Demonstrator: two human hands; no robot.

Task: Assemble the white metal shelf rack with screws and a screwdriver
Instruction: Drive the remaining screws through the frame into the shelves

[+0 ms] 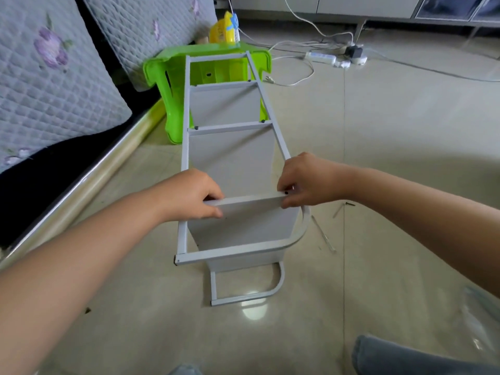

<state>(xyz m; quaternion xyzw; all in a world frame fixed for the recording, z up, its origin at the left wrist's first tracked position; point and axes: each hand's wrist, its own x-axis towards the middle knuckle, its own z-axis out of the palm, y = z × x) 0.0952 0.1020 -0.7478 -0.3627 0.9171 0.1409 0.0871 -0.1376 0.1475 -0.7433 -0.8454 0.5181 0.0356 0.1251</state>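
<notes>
Right now, on the floor [378, 158]: white shelf rack [230, 158] lying on its side, far end propped on a green stool [159, 71] well beyond both hands. Nearest shelf panel [243, 203] gripped at its left end by the left hand [189, 194], fingers curled over the edge. At the panel's right end, right hand [303, 182] pinching a small black screw [285, 193] against the frame. Just right of the right hand, loose screw [349, 204] and thin tool [323, 234] on the tiles.
</notes>
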